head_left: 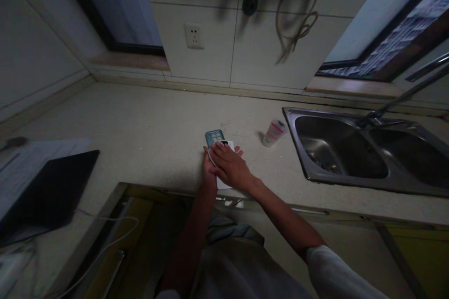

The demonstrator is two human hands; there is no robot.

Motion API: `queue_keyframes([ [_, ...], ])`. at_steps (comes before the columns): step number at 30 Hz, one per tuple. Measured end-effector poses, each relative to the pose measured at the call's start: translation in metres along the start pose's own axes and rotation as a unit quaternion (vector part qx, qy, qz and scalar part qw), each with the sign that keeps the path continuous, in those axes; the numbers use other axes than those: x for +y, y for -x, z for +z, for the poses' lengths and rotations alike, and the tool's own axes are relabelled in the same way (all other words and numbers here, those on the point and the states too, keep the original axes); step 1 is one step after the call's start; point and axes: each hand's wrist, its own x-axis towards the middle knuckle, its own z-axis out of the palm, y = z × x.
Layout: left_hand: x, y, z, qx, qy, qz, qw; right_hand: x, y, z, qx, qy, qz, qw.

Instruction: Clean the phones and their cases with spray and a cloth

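Note:
A white phone (224,185) with a dark patch at its top end is held just over the counter's front part. My left hand (208,168) cups it from beneath, with fingertips showing past its right side. My right hand (229,163) lies flat across the top of the phone, fingers stretched out and pointing up and left. A thin pale edge shows beside the right fingers; I cannot tell whether it belongs to the phone or to something else. Just beyond my hands a teal phone case (210,138) with round cutouts lies on the counter, partly covered.
A translucent cup (273,133) with pink bands stands to the right. Further right is a steel double sink (301,168) with a faucet (377,114). On the left lie a black flat device (49,191), papers (70,147) and a white cable (129,226). A wall socket (194,36) is behind.

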Motion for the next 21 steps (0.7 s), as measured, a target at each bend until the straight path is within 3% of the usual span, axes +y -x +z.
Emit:
queue_keyframes([
  [5, -0.006, 0.003, -0.007, -0.047, 0.025, -0.027, 0.998, 0.000, 0.026, -0.011, -0.041, 0.013, -0.051, 0.998],
  [15, -0.013, 0.002, 0.001, 0.029, 0.010, 0.023, 0.999, 0.030, 0.019, -0.019, 0.014, 0.049, 0.067, 0.996],
  [18, -0.014, 0.005, 0.003, 0.033, 0.014, 0.019, 0.999, 0.020, 0.020, -0.017, -0.005, 0.045, 0.023, 0.999],
  [21, -0.014, 0.008, 0.004, 0.000, 0.024, -0.024, 0.999, 0.010, 0.024, -0.019, -0.045, 0.038, -0.048, 0.997],
])
